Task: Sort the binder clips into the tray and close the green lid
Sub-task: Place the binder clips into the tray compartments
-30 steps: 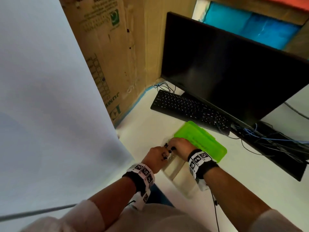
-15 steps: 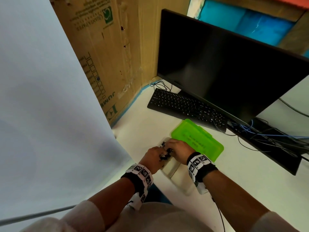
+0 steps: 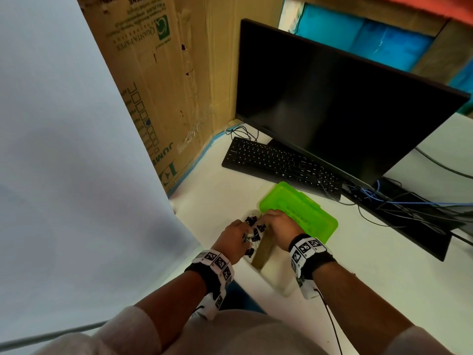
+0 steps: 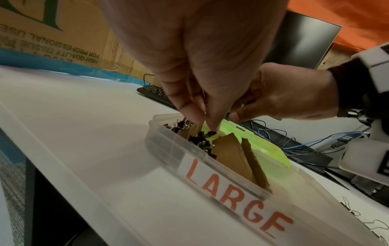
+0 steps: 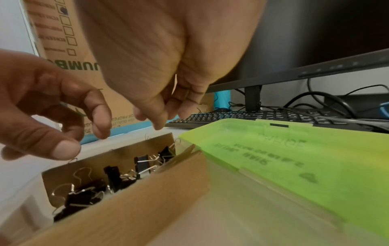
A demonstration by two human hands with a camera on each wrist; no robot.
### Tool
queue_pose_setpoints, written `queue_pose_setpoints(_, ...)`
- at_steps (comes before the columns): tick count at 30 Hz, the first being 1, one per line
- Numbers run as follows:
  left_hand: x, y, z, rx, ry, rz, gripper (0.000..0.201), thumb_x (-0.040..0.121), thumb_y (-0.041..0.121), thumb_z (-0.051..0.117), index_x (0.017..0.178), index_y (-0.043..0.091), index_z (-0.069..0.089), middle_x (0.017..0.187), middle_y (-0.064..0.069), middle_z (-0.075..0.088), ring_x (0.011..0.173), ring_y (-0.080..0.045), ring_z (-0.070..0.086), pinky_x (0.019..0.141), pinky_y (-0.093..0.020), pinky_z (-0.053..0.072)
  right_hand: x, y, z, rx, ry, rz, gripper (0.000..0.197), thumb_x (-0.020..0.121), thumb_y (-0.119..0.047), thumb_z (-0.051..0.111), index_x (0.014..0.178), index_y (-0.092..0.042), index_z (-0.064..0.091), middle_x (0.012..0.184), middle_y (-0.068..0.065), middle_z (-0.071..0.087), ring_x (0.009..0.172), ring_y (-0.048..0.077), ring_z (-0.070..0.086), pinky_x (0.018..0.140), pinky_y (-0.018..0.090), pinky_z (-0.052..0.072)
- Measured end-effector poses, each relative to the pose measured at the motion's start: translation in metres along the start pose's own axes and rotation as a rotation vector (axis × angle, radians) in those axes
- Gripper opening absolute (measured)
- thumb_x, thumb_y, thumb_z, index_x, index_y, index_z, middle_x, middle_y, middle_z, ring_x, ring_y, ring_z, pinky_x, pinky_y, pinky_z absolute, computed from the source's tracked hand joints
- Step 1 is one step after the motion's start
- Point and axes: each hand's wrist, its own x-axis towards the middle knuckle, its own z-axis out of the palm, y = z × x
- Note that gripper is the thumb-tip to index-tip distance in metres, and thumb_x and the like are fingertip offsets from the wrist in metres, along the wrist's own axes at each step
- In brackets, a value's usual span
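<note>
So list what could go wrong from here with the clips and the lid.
1. The black binder clips sit piled against the tilted brown cardboard divider; it could tip and let them spill into the next section of the clear plastic tray.
2. The left hand and right hand crowd the same corner; they may knock clips out.
3. The open green plastic lid may jam on clips standing above the rim.

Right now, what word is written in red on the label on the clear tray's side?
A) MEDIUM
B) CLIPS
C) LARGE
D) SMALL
C: in the left wrist view the white label on the clear tray reads LARGE in red letters, next to the compartment that holds black binder clips.
</note>
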Motion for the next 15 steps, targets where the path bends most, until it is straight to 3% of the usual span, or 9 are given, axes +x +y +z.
queue_pose_setpoints(4, -0.001, 0.004, 0.004, 0.003, -0.03, 0.031, 0.021, 0.082, 0.015, 0.063, 0.103, 0.016, 0.063, 0.111, -0.004, 0.06, 0.098, -0.022, 0.059, 0.089, -0.034, 0.049, -0.008, 0.01, 0.001, -0.076, 0.007, 0.023, 0.047, 0.078, 0.009, 0.056, 0.112, -0.023, 0.064, 0.112, 0.002, 0.061, 0.107, 0.025, 0.051, 0.091, 0.034, 0.044)
queue_pose_setpoints(10, -0.005, 0.008, 0.011, 0.008, -0.129, 0.058, 0.017, 0.083, 0.01, 0.06, 0.099, 0.012, 0.066, 0.103, -0.008, 0.069, 0.094, -0.019, 0.065, 0.085, -0.033, 0.054, -0.011, 0.011, 0.001, -0.242, -0.005, 0.086, 0.032, 0.085, -0.005, 0.05, 0.107, -0.024, 0.064, 0.11, 0.001, 0.063, 0.108, 0.025, 0.052, 0.09, 0.035, 0.042)
queue_pose_setpoints(15, -0.004, 0.003, 0.011, 0.026, -0.153, 0.037, 0.017, 0.084, 0.016, 0.06, 0.099, 0.015, 0.066, 0.1, -0.007, 0.072, 0.093, -0.019, 0.067, 0.086, -0.034, 0.055, -0.007, 0.008, 0.002, -0.304, 0.037, 0.227, 0.025, 0.091, -0.017, 0.047, 0.108, -0.022, 0.063, 0.107, 0.01, 0.066, 0.105, 0.029, 0.054, 0.089, 0.034, 0.043)
